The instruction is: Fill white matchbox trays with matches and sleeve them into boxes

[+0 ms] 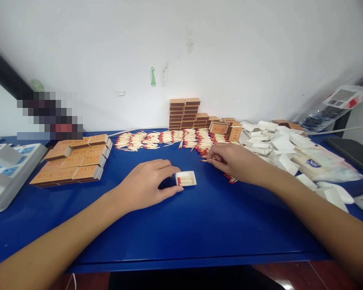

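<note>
Between thumb and forefinger, my left hand (149,181) grips the left end of a small white matchbox tray (194,179) on the blue table. Several matches (186,181) lie in the tray, red heads to the left. My right hand (230,159) is closed in a pinch at the near right edge of a long heap of loose matches (169,137). A red match head (202,160) pokes out at its fingertips; how many matches it holds is hidden. More red-headed matches (230,178) lie under the right wrist.
Orange matchboxes (74,159) stand in rows at left, beside a power strip (16,173). Others are stacked (184,114) against the wall. White empty trays (282,141) are heaped at right, near a tissue pack (317,165) and a dark phone-like slab (353,151).
</note>
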`<control>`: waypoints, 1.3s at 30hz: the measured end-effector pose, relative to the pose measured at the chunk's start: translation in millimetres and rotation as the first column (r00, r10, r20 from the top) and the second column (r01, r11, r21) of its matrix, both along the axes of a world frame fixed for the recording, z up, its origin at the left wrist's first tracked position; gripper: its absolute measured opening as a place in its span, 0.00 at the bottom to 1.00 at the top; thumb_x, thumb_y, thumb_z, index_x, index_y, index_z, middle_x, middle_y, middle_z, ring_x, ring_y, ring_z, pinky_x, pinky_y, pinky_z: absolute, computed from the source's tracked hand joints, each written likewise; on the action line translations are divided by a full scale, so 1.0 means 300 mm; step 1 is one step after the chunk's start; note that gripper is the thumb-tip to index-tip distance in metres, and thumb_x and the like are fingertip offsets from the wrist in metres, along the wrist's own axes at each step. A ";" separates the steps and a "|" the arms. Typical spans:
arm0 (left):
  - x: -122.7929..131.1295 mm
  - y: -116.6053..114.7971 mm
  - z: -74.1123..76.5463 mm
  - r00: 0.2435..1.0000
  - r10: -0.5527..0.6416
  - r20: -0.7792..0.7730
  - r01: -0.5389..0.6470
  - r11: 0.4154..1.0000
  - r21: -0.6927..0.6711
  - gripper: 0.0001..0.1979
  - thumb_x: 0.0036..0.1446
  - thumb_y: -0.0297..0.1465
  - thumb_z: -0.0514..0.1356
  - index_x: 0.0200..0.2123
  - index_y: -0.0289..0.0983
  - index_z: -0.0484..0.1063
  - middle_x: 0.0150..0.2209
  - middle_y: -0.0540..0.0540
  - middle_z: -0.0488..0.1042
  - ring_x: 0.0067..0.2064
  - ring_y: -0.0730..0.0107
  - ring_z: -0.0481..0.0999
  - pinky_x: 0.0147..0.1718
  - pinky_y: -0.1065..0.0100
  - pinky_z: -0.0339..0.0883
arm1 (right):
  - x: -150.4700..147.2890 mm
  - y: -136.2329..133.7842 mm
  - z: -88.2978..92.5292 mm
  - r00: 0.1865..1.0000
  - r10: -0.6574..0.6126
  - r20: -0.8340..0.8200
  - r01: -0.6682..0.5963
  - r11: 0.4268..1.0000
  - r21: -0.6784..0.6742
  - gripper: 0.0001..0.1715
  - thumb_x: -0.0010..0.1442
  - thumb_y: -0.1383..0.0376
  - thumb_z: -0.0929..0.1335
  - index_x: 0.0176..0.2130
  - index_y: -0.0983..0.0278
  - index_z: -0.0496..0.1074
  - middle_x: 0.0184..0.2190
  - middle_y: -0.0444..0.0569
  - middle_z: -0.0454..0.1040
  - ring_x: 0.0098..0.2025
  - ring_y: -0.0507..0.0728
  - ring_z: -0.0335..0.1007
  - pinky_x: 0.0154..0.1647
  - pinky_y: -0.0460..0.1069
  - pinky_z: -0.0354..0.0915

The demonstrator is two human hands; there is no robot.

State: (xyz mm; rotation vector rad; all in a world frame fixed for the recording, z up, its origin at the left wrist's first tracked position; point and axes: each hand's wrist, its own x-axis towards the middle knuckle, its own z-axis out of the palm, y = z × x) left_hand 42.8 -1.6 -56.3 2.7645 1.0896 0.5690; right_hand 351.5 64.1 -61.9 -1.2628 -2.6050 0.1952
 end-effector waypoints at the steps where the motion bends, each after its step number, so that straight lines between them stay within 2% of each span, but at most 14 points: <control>1: 0.000 0.000 0.000 1.000 0.002 -0.002 -0.002 1.000 0.001 0.17 0.70 0.39 0.68 0.56 0.37 0.80 0.43 0.46 0.81 0.43 0.63 0.82 0.41 0.64 0.73 | 0.001 0.000 -0.003 1.000 -0.002 0.002 0.002 1.000 0.000 0.11 0.72 0.62 0.64 0.36 0.60 0.71 0.35 0.52 0.78 0.33 0.58 0.71 0.35 0.52 0.63; 6: 0.003 0.002 -0.002 1.000 0.004 -0.002 -0.004 1.000 0.004 0.17 0.70 0.39 0.68 0.56 0.37 0.79 0.43 0.46 0.81 0.43 0.63 0.82 0.41 0.64 0.73 | -0.012 -0.025 0.015 1.000 -0.006 -0.016 0.005 1.000 -0.014 0.10 0.73 0.62 0.64 0.38 0.59 0.70 0.36 0.51 0.78 0.35 0.58 0.73 0.36 0.52 0.63; 9: 0.009 0.002 -0.005 1.000 0.008 0.003 -0.008 1.000 0.007 0.16 0.70 0.39 0.68 0.56 0.37 0.80 0.43 0.46 0.81 0.43 0.63 0.82 0.41 0.64 0.73 | -0.046 -0.077 0.043 0.996 0.036 -0.085 -0.035 0.999 0.017 0.09 0.74 0.62 0.64 0.39 0.59 0.70 0.38 0.51 0.78 0.37 0.59 0.74 0.38 0.52 0.64; 13: 0.024 0.002 -0.007 1.000 0.020 0.020 -0.020 1.000 0.006 0.15 0.69 0.39 0.69 0.54 0.37 0.80 0.42 0.46 0.81 0.42 0.63 0.81 0.40 0.64 0.72 | -0.104 -0.156 0.057 0.987 0.101 -0.128 -0.094 0.994 0.058 0.07 0.75 0.63 0.65 0.42 0.59 0.72 0.38 0.49 0.79 0.35 0.57 0.74 0.35 0.51 0.62; 17: 0.035 0.004 -0.010 1.000 0.009 0.021 -0.009 1.000 0.014 0.14 0.70 0.39 0.68 0.52 0.37 0.80 0.42 0.45 0.81 0.42 0.63 0.81 0.40 0.64 0.72 | -0.149 -0.188 0.039 0.992 0.123 -0.032 -0.119 0.987 0.109 0.09 0.76 0.65 0.63 0.44 0.62 0.73 0.41 0.51 0.80 0.36 0.57 0.76 0.34 0.52 0.60; 21: 0.034 0.011 -0.015 0.999 -0.006 0.033 0.006 1.000 0.017 0.13 0.71 0.39 0.67 0.51 0.37 0.79 0.41 0.46 0.81 0.42 0.63 0.81 0.40 0.65 0.72 | -0.176 -0.190 0.025 0.987 0.123 0.107 -0.133 0.987 0.094 0.13 0.78 0.65 0.61 0.44 0.64 0.74 0.42 0.54 0.80 0.36 0.58 0.78 0.33 0.52 0.60; 25: 0.029 0.012 -0.011 1.000 -0.002 0.029 0.002 1.000 0.009 0.14 0.71 0.40 0.66 0.52 0.37 0.79 0.42 0.45 0.81 0.42 0.63 0.81 0.41 0.64 0.72 | -0.174 -0.198 0.032 0.988 0.131 0.075 -0.137 0.988 0.074 0.12 0.77 0.66 0.62 0.45 0.64 0.74 0.43 0.54 0.80 0.37 0.58 0.78 0.34 0.52 0.62; 30: 0.027 0.009 -0.008 1.000 0.006 0.031 -0.006 1.000 -0.009 0.15 0.71 0.40 0.66 0.54 0.38 0.80 0.42 0.45 0.81 0.42 0.64 0.81 0.40 0.65 0.72 | -0.089 -0.148 0.054 0.997 0.054 -0.060 -0.045 0.989 0.139 0.10 0.75 0.65 0.64 0.45 0.61 0.75 0.42 0.51 0.81 0.38 0.58 0.76 0.37 0.53 0.63; 32: 0.025 0.010 -0.010 0.999 0.004 0.042 -0.003 1.000 -0.016 0.15 0.71 0.39 0.67 0.55 0.38 0.80 0.42 0.45 0.81 0.42 0.64 0.81 0.40 0.65 0.72 | -0.039 -0.103 0.059 0.999 0.008 -0.031 -0.003 0.990 0.143 0.09 0.73 0.66 0.65 0.43 0.61 0.75 0.40 0.52 0.81 0.38 0.59 0.76 0.38 0.53 0.63; 35: 0.018 0.011 -0.012 0.999 0.001 0.045 0.000 1.000 -0.021 0.15 0.71 0.39 0.67 0.55 0.37 0.80 0.42 0.45 0.80 0.42 0.64 0.81 0.41 0.65 0.73 | 0.018 -0.040 0.054 0.997 -0.041 0.062 0.036 0.997 0.075 0.08 0.70 0.64 0.67 0.39 0.61 0.75 0.38 0.52 0.80 0.36 0.59 0.74 0.35 0.53 0.61; 39: 0.007 0.009 -0.010 0.999 0.004 0.032 -0.004 1.000 -0.010 0.15 0.71 0.38 0.67 0.55 0.38 0.80 0.42 0.45 0.81 0.42 0.63 0.81 0.40 0.65 0.72 | 0.037 -0.003 0.031 0.991 -0.064 0.118 0.060 0.998 0.035 0.09 0.70 0.64 0.66 0.38 0.60 0.75 0.36 0.52 0.80 0.34 0.58 0.73 0.34 0.52 0.61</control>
